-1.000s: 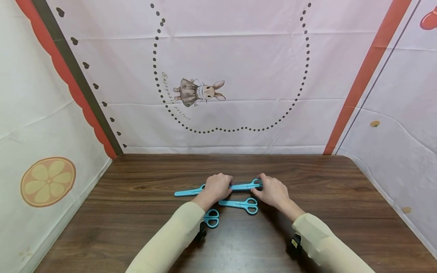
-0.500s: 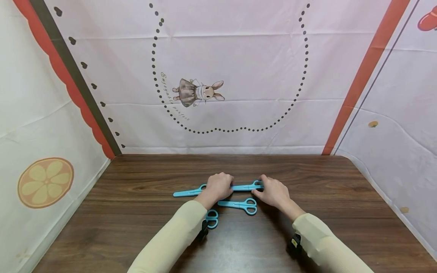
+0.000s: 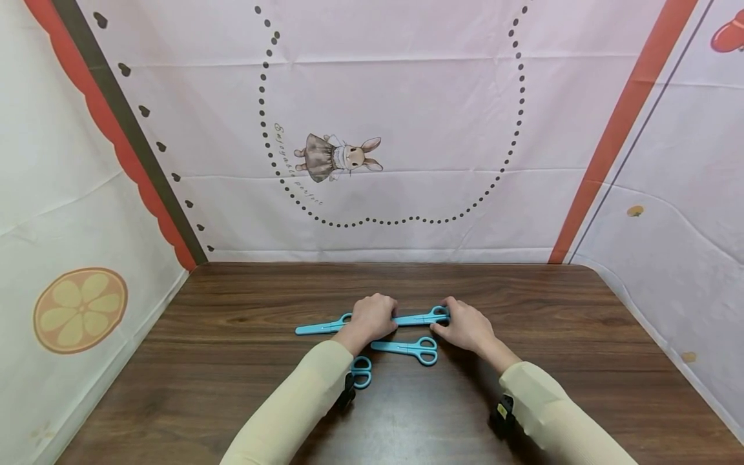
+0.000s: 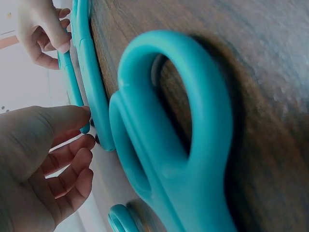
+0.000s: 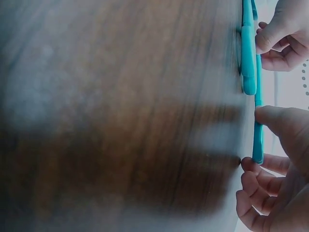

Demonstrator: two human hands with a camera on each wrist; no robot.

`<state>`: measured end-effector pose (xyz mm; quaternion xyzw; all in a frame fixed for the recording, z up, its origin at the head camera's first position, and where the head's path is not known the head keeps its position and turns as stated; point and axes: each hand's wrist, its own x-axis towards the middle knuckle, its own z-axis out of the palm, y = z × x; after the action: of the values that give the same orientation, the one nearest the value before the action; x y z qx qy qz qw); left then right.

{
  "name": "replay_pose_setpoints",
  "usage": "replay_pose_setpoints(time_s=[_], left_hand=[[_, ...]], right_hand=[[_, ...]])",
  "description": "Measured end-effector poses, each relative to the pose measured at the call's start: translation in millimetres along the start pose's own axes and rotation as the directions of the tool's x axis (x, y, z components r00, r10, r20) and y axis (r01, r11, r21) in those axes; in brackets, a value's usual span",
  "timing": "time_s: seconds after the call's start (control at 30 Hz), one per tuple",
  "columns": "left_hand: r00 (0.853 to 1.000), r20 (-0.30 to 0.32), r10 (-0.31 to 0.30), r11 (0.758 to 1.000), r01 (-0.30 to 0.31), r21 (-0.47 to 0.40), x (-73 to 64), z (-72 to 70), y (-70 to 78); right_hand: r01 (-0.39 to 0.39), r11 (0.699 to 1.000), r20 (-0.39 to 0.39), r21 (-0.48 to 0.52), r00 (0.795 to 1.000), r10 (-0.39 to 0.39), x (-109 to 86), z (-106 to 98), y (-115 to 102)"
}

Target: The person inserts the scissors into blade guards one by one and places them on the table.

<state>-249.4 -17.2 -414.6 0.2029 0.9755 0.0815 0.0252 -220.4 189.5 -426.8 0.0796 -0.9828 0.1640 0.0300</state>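
Note:
Light blue scissors (image 3: 414, 320) with a blade cover lie between both hands in the head view. My left hand (image 3: 372, 318) pinches the covered tip end with thumb and forefinger, its other fingers curled loosely in the left wrist view. At the handle end, my right hand (image 3: 466, 326) holds the loops (image 5: 258, 140) between thumb and fingers. A second pair of blue scissors (image 3: 398, 347) lies just nearer, handles to the right. Left of my left hand shows a third pair (image 3: 318, 328), its handles partly hidden. Under my left forearm, blue handles (image 3: 361, 372) stick out, their blades covered from sight.
A dark wood-grain table (image 3: 552, 387) carries everything. Behind it hangs a pale printed cloth (image 3: 418, 129) with a rabbit figure, and similar cloth closes both sides. Black wrist cameras (image 3: 503, 410) sit beneath the cream sleeves (image 3: 290, 407), close to the tabletop.

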Motion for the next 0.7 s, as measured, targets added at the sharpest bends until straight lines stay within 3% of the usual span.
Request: replay_pose_setpoints(time_s=[0.7], left_hand=[[1.0,-0.009,-0.029,0.999,0.029,-0.044,-0.1,1.8,-1.7]], right_hand=[[0.019,1.0,0.002,-0.016,1.0,-0.019,-0.2,0.8,2.0]])
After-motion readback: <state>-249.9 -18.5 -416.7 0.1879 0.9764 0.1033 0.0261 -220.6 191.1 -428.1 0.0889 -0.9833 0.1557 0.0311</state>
